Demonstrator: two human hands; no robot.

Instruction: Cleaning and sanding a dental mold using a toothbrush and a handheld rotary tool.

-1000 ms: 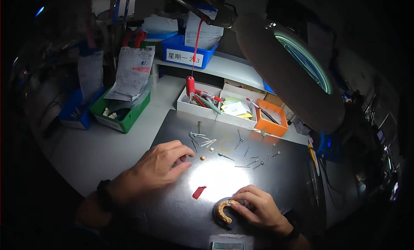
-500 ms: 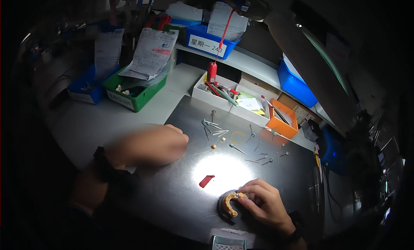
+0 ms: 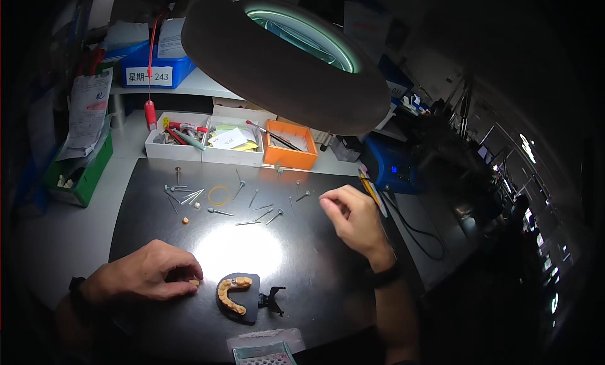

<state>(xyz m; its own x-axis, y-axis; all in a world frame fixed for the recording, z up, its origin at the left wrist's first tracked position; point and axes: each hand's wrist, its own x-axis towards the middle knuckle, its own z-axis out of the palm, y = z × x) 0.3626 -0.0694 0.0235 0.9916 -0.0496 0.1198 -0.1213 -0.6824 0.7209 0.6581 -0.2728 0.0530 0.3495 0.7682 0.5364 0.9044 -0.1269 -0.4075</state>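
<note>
A tan dental model [image 3: 233, 296], an arch of teeth with one silvery tooth, lies on a black base plate on the dark mat. Its black hinge piece [image 3: 273, 301] sticks out to the right. To the left of the model, my left hand [image 3: 151, 272] rests low on the mat, thumb and fingers closed on a small tan tooth piece [image 3: 194, 282] that is mostly hidden. My right hand [image 3: 356, 220] is raised over the mat's right side, fingers curled in; what they hold, if anything, is hidden. Several metal burs [image 3: 217, 211] lie scattered on the mat beyond the model.
A magnifier lamp [image 3: 290, 62] hangs above the bench. At the back stand white boxes [image 3: 233, 156] of tools and papers and an orange box [image 3: 291, 156]. A green bin [image 3: 82, 182] is at left, a blue device [image 3: 391, 166] at right. Pens [image 3: 372, 188] lie near my right hand.
My view has swung right. My right hand has let go of the dental model and moved up and right. My left hand has come down beside the model. The red strip no longer shows.
</note>
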